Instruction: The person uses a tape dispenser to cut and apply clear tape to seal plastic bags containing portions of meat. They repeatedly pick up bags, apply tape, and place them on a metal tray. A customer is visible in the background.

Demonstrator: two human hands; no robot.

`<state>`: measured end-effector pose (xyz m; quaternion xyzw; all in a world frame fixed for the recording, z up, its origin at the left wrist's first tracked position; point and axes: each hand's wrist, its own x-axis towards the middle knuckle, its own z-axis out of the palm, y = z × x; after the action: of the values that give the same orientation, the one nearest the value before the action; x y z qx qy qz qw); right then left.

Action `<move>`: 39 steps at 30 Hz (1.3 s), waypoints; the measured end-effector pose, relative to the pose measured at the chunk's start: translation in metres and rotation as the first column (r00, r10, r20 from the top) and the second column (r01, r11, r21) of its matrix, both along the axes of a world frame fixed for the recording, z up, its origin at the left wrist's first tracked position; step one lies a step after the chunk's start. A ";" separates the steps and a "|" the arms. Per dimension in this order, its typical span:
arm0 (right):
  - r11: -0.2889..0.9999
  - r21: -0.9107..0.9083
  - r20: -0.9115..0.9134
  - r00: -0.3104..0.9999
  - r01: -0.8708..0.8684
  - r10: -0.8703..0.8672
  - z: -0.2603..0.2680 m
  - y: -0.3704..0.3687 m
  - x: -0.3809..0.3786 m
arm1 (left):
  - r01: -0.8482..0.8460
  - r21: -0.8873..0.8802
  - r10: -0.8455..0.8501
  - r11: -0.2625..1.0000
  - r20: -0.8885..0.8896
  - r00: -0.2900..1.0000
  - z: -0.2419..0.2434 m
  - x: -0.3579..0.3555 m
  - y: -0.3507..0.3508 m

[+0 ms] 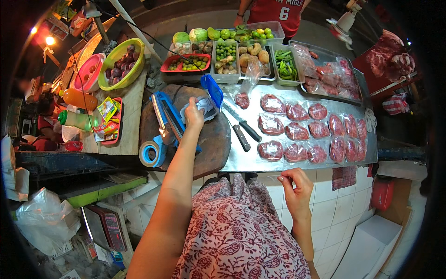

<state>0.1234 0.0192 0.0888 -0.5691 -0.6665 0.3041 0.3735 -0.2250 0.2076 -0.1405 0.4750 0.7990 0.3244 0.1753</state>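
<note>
My left hand (194,114) reaches over the round wooden chopping block (216,139), its fingers at a small clear plastic container with a blue lid (212,91) and white slips inside; whether it grips one is hidden. Beside it lies a blue bag sealer (171,113), with a tape dispenser (152,153) at the block's near edge. My right hand (298,188) is raised in front of the metal table (240,164), fingers curled, thumb near the index finger; whether something small is between them is unclear. Bagged portions of red meat (271,150) lie in rows, right of two knives (245,127).
Tubs of limes, potatoes and green chillies (285,64) line the table's far side, beside a tray of bagged meat (331,78). Baskets of onions (122,66) stand left. A person in a red jersey (273,17) stands across. A scale (108,226) sits low left.
</note>
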 end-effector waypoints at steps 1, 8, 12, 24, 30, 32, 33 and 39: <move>1.000 0.005 0.007 1.000 -0.003 0.003 0.000 0.000 -0.001 | -0.010 -0.024 0.011 1.000 0.054 0.998 -0.002 -0.002 0.002; 1.000 0.012 0.010 1.000 -0.006 0.006 0.004 -0.001 -0.005 | 0.024 -0.077 -0.036 0.997 -0.155 0.987 0.015 -0.001 -0.010; 1.000 0.016 0.004 1.000 -0.011 0.011 0.005 -0.004 -0.005 | 0.049 0.042 -0.029 0.998 -0.380 0.925 0.025 0.006 -0.015; 1.000 0.018 0.018 1.000 -0.020 0.019 0.002 -0.015 -0.007 | -0.017 0.048 0.020 0.999 -0.063 0.998 0.002 -0.007 -0.003; 1.000 0.009 0.007 1.000 -0.025 0.025 0.003 -0.019 -0.010 | 0.054 0.054 -0.048 0.997 -0.105 0.993 -0.003 -0.009 -0.003; 1.000 0.001 -0.011 0.999 -0.030 0.030 0.004 -0.019 -0.011 | 0.060 0.100 -0.051 0.993 -0.093 0.994 -0.005 -0.010 0.000; 0.999 0.007 0.011 0.999 -0.035 0.035 0.005 -0.019 -0.011 | 0.064 0.140 -0.053 0.988 -0.079 0.995 -0.006 -0.011 0.001; 0.998 -0.019 0.033 0.998 -0.060 0.061 0.004 -0.022 -0.010 | 0.086 0.068 -0.080 0.994 -0.085 0.993 -0.004 -0.013 0.001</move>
<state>0.1133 -0.0026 0.0932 -0.5570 -0.6869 0.3117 0.3475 -0.2379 0.2081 -0.1447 0.5268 0.7730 0.3253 0.1383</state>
